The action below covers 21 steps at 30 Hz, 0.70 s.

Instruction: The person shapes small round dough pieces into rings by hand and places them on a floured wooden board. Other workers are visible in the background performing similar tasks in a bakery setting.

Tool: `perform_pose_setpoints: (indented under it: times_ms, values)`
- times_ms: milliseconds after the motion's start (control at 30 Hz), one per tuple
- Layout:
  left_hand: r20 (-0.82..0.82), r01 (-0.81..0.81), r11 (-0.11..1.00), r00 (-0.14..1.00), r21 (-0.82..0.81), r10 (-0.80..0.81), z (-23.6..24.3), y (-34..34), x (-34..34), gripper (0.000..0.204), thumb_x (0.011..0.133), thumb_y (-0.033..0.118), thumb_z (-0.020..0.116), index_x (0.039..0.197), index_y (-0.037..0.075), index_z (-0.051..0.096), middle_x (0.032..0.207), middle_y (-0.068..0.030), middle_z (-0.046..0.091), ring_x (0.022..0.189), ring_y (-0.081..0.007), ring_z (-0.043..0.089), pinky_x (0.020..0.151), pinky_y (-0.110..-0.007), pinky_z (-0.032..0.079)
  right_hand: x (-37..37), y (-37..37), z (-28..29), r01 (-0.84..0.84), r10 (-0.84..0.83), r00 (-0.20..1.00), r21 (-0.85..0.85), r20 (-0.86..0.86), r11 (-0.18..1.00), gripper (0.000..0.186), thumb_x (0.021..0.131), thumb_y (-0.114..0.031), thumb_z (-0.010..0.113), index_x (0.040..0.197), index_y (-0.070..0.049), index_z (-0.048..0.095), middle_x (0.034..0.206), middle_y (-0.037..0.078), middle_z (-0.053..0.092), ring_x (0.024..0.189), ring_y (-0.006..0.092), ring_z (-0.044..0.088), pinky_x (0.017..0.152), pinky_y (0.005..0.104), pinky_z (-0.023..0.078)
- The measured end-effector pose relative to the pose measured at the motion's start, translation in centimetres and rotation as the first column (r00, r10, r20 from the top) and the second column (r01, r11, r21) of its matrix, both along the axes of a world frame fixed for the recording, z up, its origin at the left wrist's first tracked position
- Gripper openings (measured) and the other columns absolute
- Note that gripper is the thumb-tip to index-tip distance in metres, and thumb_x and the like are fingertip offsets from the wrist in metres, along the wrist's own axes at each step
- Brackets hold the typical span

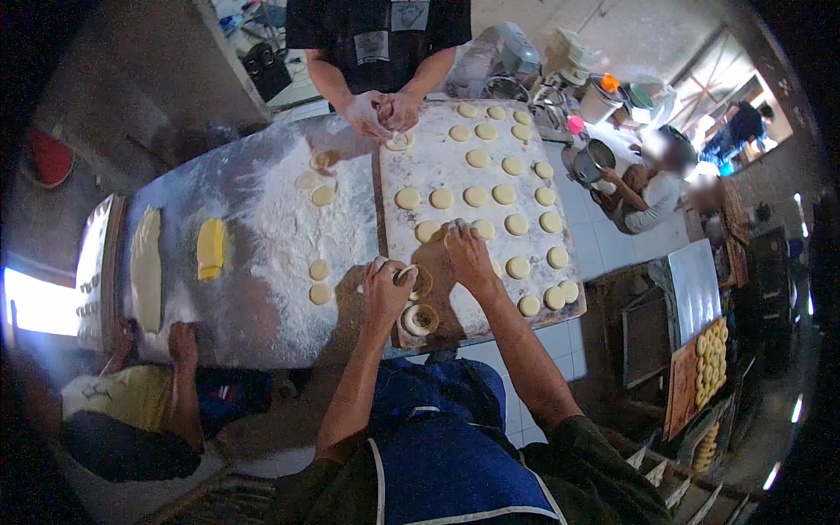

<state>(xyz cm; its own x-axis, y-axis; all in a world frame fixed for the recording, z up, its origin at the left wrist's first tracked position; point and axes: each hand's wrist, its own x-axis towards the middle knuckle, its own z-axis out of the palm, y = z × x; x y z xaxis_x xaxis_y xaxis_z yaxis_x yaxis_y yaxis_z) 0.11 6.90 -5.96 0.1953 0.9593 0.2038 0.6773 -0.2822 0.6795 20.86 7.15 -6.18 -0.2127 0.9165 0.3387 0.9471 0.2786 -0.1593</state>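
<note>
The left hand (386, 287) curls closed around a small pale piece (406, 275); the right hand (469, 254) bends over dough rounds (475, 196), grip unclear. A cup-like ring (420, 320) sits nearby.

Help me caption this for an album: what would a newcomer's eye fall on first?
Probably the pale dough rounds spread across the floured board at centre right, with the person's right hand among them. Next, the bright yellow block at the left of the table, near a long pale dough strip.
</note>
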Motion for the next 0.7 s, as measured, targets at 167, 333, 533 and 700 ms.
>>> perform_pose_setpoints:
  times_ms: [167, 333, 533, 700]
  values:
    - [-0.178, 0.142, 0.891, 0.982, 0.432, -0.070, 0.0, 6.6, 3.4, 0.034, 0.085, 0.024, 0.066, 0.106, -0.002, 0.060, 0.099, -0.0209, 0.058, 0.101, -0.0375, 0.055, 0.090, -0.052, 0.043, 0.5, 1.1, 0.3, 0.207, -0.263, 0.952, -0.302, -0.158, 0.930, 0.032, 0.071, -0.017, 0.071, 0.093, 0.006, 0.066, 0.088, 0.024, 0.064, 0.088, 0.0410, 0.062, 0.079, 0.0499, 0.050]
    - [-0.237, 0.459, 0.885, 0.871, 0.079, -0.430, 0.0, 9.0, 5.2, 0.035, 0.085, 0.024, 0.065, 0.107, -0.001, 0.055, 0.098, -0.0223, 0.062, 0.097, -0.0407, 0.060, 0.084, -0.049, 0.047, 0.0, -1.6, 4.3, 0.143, -0.296, 0.881, -0.387, -0.370, 0.911, 0.027, 0.073, -0.016, 0.073, 0.096, -0.002, 0.069, 0.083, 0.020, 0.068, 0.079, 0.0366, 0.066, 0.071, 0.0451, 0.053]
    - [0.303, 0.027, 0.984, 0.952, -0.178, 0.029, 0.4, 8.7, -6.7, 0.040, 0.079, 0.009, 0.072, 0.111, 0.004, 0.049, 0.093, -0.0187, 0.063, 0.090, -0.0392, 0.063, 0.076, -0.048, 0.048, -9.4, 0.3, 4.2, -0.126, -0.179, 0.815, -0.471, -0.551, 0.873, 0.028, 0.073, -0.017, 0.073, 0.097, -0.002, 0.068, 0.084, 0.022, 0.068, 0.080, 0.0355, 0.068, 0.073, 0.0448, 0.054]
    - [0.042, -0.198, 0.970, 0.980, 0.139, 0.194, 0.8, 8.6, -15.5, 0.036, 0.080, 0.007, 0.071, 0.111, 0.004, 0.052, 0.102, -0.0194, 0.062, 0.104, -0.0389, 0.057, 0.091, -0.047, 0.042, -18.2, 6.4, 0.1, -0.071, -0.096, 0.922, -0.406, -0.376, 0.911, 0.030, 0.070, -0.019, 0.075, 0.091, 0.001, 0.068, 0.084, 0.023, 0.067, 0.079, 0.0381, 0.066, 0.072, 0.0442, 0.053]
